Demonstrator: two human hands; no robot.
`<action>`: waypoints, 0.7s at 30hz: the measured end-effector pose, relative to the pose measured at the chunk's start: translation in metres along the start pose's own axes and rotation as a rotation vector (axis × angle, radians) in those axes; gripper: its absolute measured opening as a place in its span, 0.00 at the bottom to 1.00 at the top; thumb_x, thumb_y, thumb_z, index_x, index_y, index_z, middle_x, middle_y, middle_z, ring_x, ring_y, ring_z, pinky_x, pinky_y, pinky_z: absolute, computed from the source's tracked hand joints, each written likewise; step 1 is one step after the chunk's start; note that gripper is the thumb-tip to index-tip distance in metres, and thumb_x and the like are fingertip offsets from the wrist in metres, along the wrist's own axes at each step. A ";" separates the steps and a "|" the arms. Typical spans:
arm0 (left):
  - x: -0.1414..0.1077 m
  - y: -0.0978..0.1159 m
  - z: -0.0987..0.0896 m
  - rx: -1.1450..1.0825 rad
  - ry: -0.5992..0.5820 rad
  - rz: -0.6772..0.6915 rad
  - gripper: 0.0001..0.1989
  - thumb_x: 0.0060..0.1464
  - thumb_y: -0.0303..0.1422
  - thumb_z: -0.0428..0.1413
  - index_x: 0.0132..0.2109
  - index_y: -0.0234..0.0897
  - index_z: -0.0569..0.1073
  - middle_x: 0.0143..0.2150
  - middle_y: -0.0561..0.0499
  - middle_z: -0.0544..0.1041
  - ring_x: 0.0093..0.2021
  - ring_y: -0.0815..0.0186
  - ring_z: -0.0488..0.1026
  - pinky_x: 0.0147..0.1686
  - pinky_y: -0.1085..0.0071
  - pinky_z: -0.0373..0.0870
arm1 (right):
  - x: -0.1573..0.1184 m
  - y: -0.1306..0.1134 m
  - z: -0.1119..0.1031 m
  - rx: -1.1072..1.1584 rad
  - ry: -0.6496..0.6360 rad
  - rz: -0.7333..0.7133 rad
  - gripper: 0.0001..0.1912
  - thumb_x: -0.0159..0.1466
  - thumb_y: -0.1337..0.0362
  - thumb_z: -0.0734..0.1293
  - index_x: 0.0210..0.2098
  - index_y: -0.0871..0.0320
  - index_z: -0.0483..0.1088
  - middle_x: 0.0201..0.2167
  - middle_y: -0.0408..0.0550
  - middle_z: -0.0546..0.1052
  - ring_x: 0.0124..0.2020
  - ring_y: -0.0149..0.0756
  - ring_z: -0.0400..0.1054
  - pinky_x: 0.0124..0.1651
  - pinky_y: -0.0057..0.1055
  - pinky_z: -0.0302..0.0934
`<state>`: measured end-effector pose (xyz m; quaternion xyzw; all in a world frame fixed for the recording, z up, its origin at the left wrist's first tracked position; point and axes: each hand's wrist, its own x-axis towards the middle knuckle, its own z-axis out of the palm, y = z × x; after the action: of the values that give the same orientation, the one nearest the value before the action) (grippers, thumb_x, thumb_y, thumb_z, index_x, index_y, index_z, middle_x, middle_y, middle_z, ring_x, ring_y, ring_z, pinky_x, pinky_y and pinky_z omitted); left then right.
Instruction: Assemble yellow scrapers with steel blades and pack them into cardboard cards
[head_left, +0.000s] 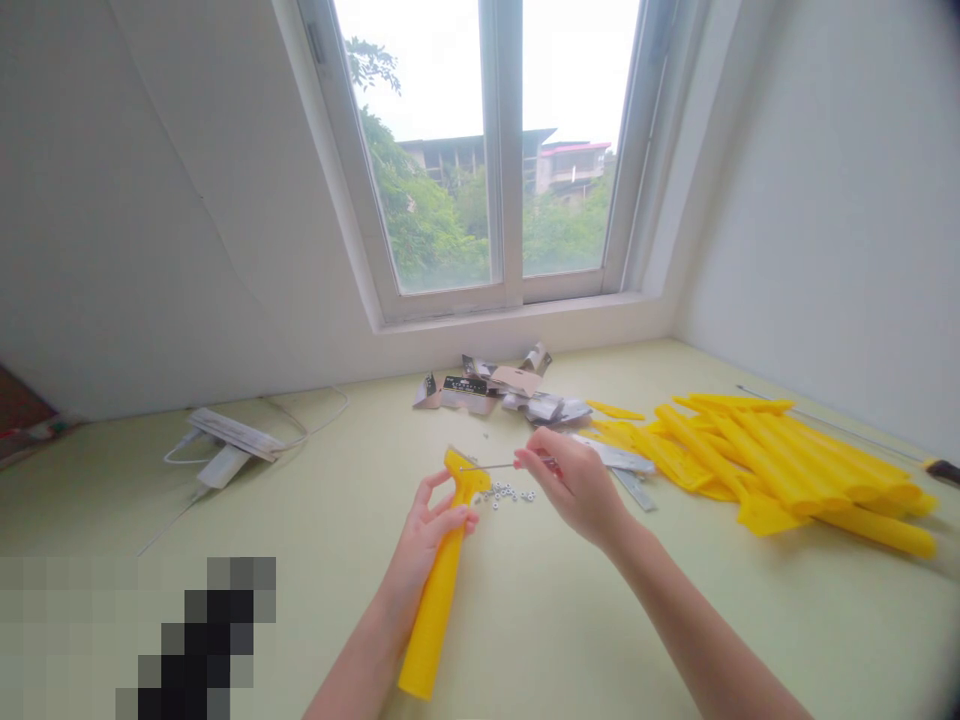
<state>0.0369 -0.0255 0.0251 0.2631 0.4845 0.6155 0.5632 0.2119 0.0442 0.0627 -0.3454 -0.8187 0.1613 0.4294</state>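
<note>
My left hand (439, 530) is closed around a yellow plastic handle (436, 610), a tube with a wider, flared head at its far end. The handle tilts, its round end towards me. In my right hand (574, 480), fingers pinch a thin metal driver (487, 466) whose grip part is mostly hidden in the palm. The driver's shaft lies nearly level, and its tip meets the flared head from the right. Small metal nuts (510, 492) are scattered on the table just beyond the head.
Yellow plastic handles (787, 450) are piled on the right. Flat metal strips (634, 488) lie beside them. Crumpled packaging (517, 385) sits under the window. A power strip (234, 432) with cables is at left. A long rod with a dark grip (941, 470) lies by the right wall.
</note>
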 end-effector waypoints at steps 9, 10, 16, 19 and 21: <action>-0.001 0.003 0.001 -0.010 0.024 0.027 0.29 0.34 0.30 0.61 0.48 0.40 0.64 0.31 0.51 0.76 0.23 0.71 0.69 0.30 0.74 0.63 | -0.001 -0.001 0.000 0.098 -0.044 -0.065 0.05 0.60 0.62 0.60 0.31 0.56 0.59 0.26 0.43 0.68 0.27 0.30 0.62 0.30 0.26 0.58; -0.001 0.003 0.002 -0.013 0.022 0.031 0.29 0.35 0.30 0.61 0.48 0.40 0.64 0.30 0.51 0.76 0.24 0.71 0.69 0.30 0.74 0.63 | -0.001 0.000 0.000 0.083 -0.025 -0.065 0.06 0.59 0.61 0.60 0.30 0.57 0.59 0.25 0.43 0.68 0.26 0.30 0.61 0.29 0.26 0.57; -0.002 0.001 0.003 -0.031 0.011 0.037 0.29 0.34 0.31 0.61 0.47 0.40 0.64 0.33 0.50 0.76 0.25 0.70 0.69 0.32 0.72 0.63 | -0.001 0.003 0.002 -0.079 -0.013 -0.041 0.15 0.60 0.56 0.60 0.22 0.57 0.57 0.19 0.41 0.64 0.21 0.28 0.57 0.24 0.25 0.52; -0.002 0.002 0.003 -0.033 0.011 0.028 0.28 0.35 0.31 0.61 0.47 0.41 0.64 0.35 0.49 0.76 0.25 0.70 0.70 0.32 0.72 0.64 | -0.001 0.000 0.001 -0.084 -0.054 -0.018 0.14 0.62 0.57 0.57 0.23 0.57 0.58 0.20 0.42 0.64 0.22 0.29 0.58 0.25 0.25 0.52; -0.003 0.002 0.002 -0.034 0.011 0.027 0.28 0.36 0.30 0.61 0.48 0.41 0.63 0.36 0.49 0.76 0.26 0.70 0.70 0.33 0.72 0.64 | -0.001 -0.001 0.000 -0.048 -0.065 -0.027 0.10 0.62 0.59 0.56 0.27 0.57 0.59 0.23 0.43 0.66 0.25 0.30 0.60 0.26 0.25 0.54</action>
<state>0.0388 -0.0272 0.0285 0.2566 0.4734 0.6325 0.5568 0.2117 0.0426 0.0624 -0.3391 -0.8405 0.1472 0.3962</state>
